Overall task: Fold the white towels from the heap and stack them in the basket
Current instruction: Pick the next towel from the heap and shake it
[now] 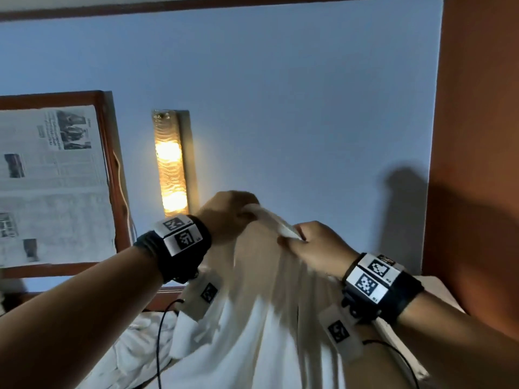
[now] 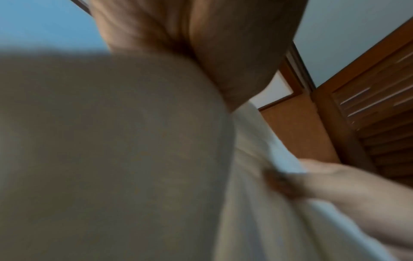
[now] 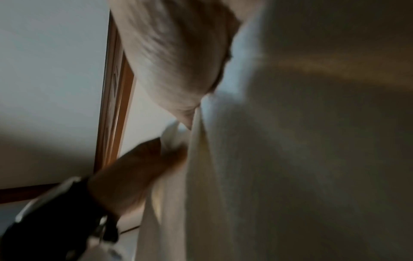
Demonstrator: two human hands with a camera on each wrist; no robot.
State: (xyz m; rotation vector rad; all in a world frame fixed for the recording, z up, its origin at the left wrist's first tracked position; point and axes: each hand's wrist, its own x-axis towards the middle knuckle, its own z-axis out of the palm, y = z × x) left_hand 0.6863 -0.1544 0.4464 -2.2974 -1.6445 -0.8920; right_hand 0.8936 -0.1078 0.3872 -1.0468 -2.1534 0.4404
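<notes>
A white towel [image 1: 266, 299] hangs in the air in front of me, held up by its top edge. My left hand [image 1: 227, 217] grips the towel's upper left part with curled fingers. My right hand [image 1: 311, 245] pinches the top edge a short way to the right, close to the left hand. The cloth falls in long blurred folds below both wrists. In the left wrist view the towel [image 2: 111, 159] fills most of the picture under the palm, with the right hand [image 2: 335, 185] gripping its edge. The right wrist view shows the towel [image 3: 290, 159] and the left hand [image 3: 138, 173]. No basket is in view.
More rumpled white towels [image 1: 134, 349] lie low at the left. A lit wall lamp [image 1: 171, 164] and a wooden frame with newspaper [image 1: 53, 181] are on the blue wall. An orange-brown wooden panel [image 1: 477, 136] stands at the right, and a louvred wooden door [image 2: 368, 114] is nearby.
</notes>
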